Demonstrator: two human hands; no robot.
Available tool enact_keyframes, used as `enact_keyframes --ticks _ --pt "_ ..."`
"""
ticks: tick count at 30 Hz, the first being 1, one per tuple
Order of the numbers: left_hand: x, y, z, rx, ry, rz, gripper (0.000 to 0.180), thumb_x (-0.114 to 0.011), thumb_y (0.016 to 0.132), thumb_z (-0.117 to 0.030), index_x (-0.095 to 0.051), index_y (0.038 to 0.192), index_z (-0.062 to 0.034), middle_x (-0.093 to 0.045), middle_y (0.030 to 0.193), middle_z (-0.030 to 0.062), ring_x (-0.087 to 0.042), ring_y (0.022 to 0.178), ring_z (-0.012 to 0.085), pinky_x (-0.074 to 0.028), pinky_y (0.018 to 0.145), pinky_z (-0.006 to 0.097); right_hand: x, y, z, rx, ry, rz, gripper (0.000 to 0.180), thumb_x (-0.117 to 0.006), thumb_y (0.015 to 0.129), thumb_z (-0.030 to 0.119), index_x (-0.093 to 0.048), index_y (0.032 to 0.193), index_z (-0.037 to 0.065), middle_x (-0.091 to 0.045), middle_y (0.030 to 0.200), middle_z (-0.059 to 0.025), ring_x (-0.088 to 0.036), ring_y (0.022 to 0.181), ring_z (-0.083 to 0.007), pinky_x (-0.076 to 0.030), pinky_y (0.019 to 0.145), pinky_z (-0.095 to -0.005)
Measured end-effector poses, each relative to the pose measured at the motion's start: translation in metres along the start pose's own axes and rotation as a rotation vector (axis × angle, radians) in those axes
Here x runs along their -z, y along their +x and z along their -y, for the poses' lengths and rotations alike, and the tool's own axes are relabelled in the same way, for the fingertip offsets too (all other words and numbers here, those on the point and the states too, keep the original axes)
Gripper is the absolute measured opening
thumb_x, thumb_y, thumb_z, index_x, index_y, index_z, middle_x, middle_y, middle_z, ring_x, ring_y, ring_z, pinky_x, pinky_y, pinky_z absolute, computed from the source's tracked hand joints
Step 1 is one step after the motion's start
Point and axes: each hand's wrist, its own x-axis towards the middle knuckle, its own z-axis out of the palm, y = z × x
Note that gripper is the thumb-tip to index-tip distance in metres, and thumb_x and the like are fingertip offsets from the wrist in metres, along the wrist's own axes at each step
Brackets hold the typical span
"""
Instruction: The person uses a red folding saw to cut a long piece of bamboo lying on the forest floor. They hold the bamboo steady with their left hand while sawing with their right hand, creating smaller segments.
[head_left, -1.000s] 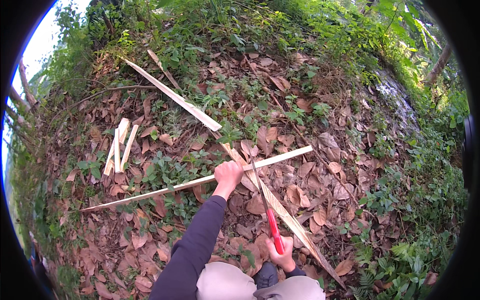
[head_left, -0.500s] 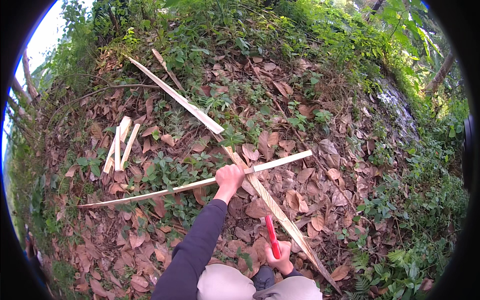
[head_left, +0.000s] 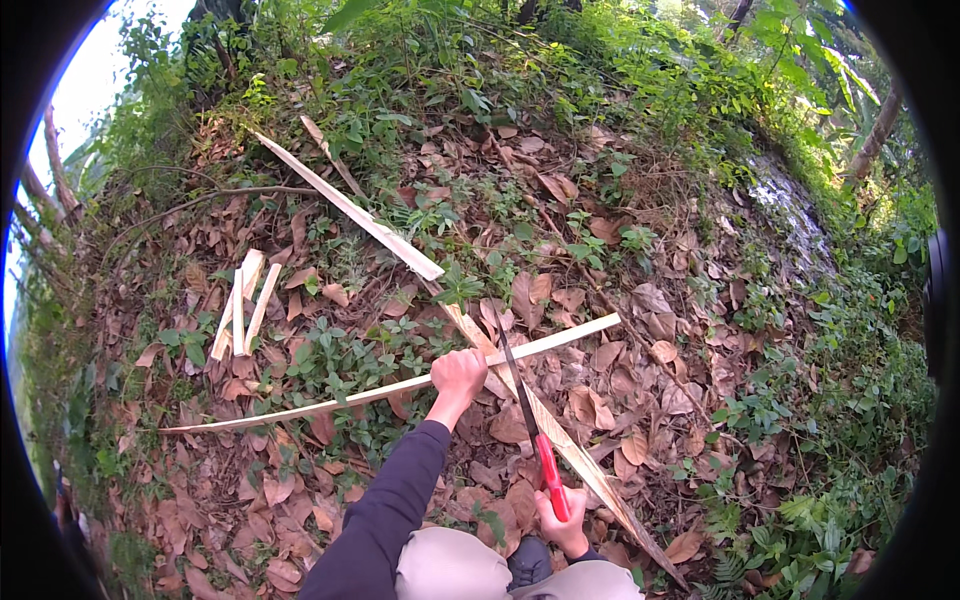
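My left hand is closed around a long, thin, pale wooden strip, pressing it down. The strip lies crosswise over a thicker split wooden plank that slopes down to the right toward my feet. In my right hand, near my knees, is the red handle of a hand saw. Its narrow dark blade points away from me and crosses the strip just right of my left hand, apparently resting on it. From this angle, I cannot tell how deep any cut is.
Several short pale sticks lie together on the left. Farther off are a long split piece and a smaller brown sliver, near a thin bent branch. Dry leaves and low plants cover the ground, with denser greenery at the back and right.
The saw's dark blade now shows plainly across the strip, where it was hardly discernible before. My right hand has shifted only slightly; my left hand keeps its hold. The whole view has moved a little.
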Motion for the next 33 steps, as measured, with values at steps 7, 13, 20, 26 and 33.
enact_keyframes --ticks 7,13,20,26,33 --pt "-0.012 -0.004 0.006 -0.083 -0.002 -0.056 0.045 -0.045 0.091 -0.028 -0.071 0.062 -0.0054 -0.067 0.065 0.0195 -0.067 0.058 0.0381 -0.055 0.058 0.048 -0.018 0.025 0.008 -0.073 0.001 -0.038 0.032 -0.067 0.083 0.009 -0.048 0.058 0.005 -0.043 0.046 -0.0034 -0.043 0.038 -0.0113 -0.034 0.042 -0.032" --pt "-0.016 -0.002 -0.001 -0.075 0.014 -0.078 0.043 -0.046 0.09 -0.027 -0.069 0.061 -0.0068 -0.068 0.065 0.0178 -0.068 0.06 0.0374 -0.056 0.058 0.048 0.006 0.022 -0.005 0.0 -0.083 0.022 0.032 -0.067 0.084 0.007 -0.047 0.059 0.006 -0.04 0.048 0.0013 -0.038 0.042 -0.0072 -0.03 0.042 -0.0301" --pt "-0.013 0.004 0.017 -0.084 0.085 -0.016 0.046 -0.044 0.092 -0.03 -0.074 0.066 -0.0064 -0.069 0.067 0.0186 -0.071 0.064 0.0361 -0.057 0.062 0.047 -0.023 0.059 -0.004 -0.006 -0.036 0.046 0.036 -0.068 0.087 0.008 -0.046 0.059 0.006 -0.041 0.052 0.006 -0.034 0.047 -0.0037 -0.026 0.044 -0.0278" --pt "-0.005 0.001 -0.011 0.017 0.012 -0.007 0.047 -0.044 0.092 -0.03 -0.074 0.065 -0.0059 -0.069 0.068 0.0201 -0.071 0.064 0.0376 -0.057 0.063 0.047 -0.005 0.054 -0.009 0.019 -0.094 0.029 0.027 -0.067 0.084 0.007 -0.051 0.062 0.004 -0.042 0.048 0.0006 -0.04 0.043 -0.0068 -0.032 0.042 -0.0299" --pt "-0.016 -0.001 0.008 -0.028 -0.001 -0.019 0.043 -0.044 0.091 -0.029 -0.071 0.064 -0.0073 -0.068 0.066 0.0199 -0.069 0.061 0.0384 -0.056 0.06 0.049 -0.027 0.072 -0.011 -0.06 -0.042 -0.012 0.026 -0.066 0.084 0.007 -0.052 0.062 0.003 -0.046 0.049 -0.0002 -0.043 0.044 -0.0073 -0.033 0.043 -0.0305"
